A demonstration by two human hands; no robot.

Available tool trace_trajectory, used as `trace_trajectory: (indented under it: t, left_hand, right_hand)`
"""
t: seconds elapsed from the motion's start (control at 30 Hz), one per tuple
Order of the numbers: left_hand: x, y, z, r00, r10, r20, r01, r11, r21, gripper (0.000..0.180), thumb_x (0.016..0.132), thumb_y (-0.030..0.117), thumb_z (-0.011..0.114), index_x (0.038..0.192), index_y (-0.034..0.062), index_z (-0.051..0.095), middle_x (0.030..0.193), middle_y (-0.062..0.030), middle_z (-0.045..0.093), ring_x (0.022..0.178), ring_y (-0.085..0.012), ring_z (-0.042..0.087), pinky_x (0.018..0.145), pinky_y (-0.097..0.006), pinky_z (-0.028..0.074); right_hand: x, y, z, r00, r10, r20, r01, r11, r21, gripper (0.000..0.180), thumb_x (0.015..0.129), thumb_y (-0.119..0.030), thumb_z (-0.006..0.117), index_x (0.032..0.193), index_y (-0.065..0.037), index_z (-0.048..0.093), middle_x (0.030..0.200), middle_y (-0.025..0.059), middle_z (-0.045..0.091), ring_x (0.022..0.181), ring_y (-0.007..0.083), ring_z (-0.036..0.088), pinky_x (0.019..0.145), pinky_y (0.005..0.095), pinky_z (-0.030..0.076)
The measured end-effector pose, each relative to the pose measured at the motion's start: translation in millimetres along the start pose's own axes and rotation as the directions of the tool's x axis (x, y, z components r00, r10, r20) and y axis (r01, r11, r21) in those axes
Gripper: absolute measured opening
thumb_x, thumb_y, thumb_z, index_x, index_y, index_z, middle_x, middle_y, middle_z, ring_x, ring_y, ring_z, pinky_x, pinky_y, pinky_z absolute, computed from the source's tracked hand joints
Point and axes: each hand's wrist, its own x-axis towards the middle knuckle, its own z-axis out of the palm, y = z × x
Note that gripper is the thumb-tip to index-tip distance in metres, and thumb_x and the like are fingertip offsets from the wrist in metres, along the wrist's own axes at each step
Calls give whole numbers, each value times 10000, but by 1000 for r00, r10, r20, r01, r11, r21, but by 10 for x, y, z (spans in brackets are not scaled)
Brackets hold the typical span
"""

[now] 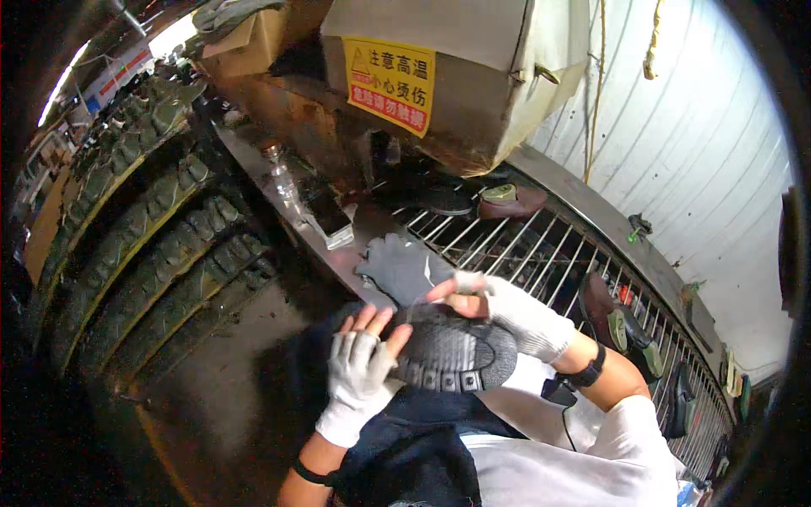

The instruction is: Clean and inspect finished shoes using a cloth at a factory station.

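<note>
A black shoe sole (443, 351) with a ridged tread and blocky edge lies in front of my body, tread side toward me; whether an upper is attached is hidden. My right hand (507, 313), in a white fingerless glove, bends over its far right edge with thumb and fingers closed on it. At its left edge is my left hand (361, 363), gloved the same way, fingers stretched out and apart; contact with the sole is hard to judge. Just beyond the sole, a pair of grey gloves (401, 266) rests on the metal ledge.
A rack of metal bars (541, 253) curves along the right, carrying a maroon shoe (511, 203) and other shoes. Above it hangs a large hood (456, 84) with a yellow and red warning label. Tiered shelves (135, 253) full of shoes stand left. A clear bottle (283, 173) is on the ledge.
</note>
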Motion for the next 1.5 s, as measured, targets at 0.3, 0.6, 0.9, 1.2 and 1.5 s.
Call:
trace_trajectory:
  t: [0.3, 0.6, 0.9, 1.2, 1.5]
  left_hand:
    - [-980, 90, 297, 356, -705, 613, 750, -175, -638, 413, 1039, 220, 675, 1381, 1, 598, 1238, -51, 696, 1052, -142, 612, 926, -300, 486]
    - [-1288, -13, 851, 94, -638, 764, 752, -457, -474, 464, 1030, 258, 694, 1427, 38, 596, 1224, -23, 684, 1052, -167, 612, 957, -317, 474]
    - [-1146, -16, 786, 124, -590, 798, 700, -518, -492, 473, 1046, 199, 668, 1474, 33, 551, 1325, -40, 660, 1160, -173, 609, 1014, -330, 479]
    - [-1404, 40, 709, 97, -643, 759, 706, -493, -508, 555, 1022, 262, 713, 1486, 23, 526, 1330, -74, 649, 1136, -186, 608, 1007, -334, 480]
    - [-1438, -1, 186, 394, -871, 295, 689, 67, -721, 583, 1101, 317, 552, 1555, -28, 428, 1484, -183, 565, 1381, -250, 542, 1169, -392, 421]
  right_hand:
    - [1251, 1091, -1523, 957, -291, -7, 84, 302, -950, 743, 715, -247, 819, 1402, -69, 599, 1168, 244, 673, 1157, 426, 654, 1024, 475, 526]
    - [2044, 1143, -3859, 865, -318, -388, -492, -387, -780, 742, 659, -385, 910, 1296, -74, 691, 1321, 149, 663, 1244, 332, 605, 1032, 456, 512]
    - [662, 783, -3149, 990, -134, 50, -24, -501, -865, 376, 767, -214, 813, 1132, -155, 743, 1228, 89, 611, 1198, 354, 602, 999, 468, 535]
    - [190, 1180, -2577, 602, -510, -614, -530, 319, -786, 827, 755, -360, 913, 1456, -102, 558, 1383, 244, 619, 1294, 416, 596, 1085, 437, 496]
    - [11, 1599, -2084, 775, 279, -567, -115, 945, 307, 616, 949, -396, 781, 1410, -48, 566, 1201, 147, 713, 1013, 275, 729, 927, 383, 600]
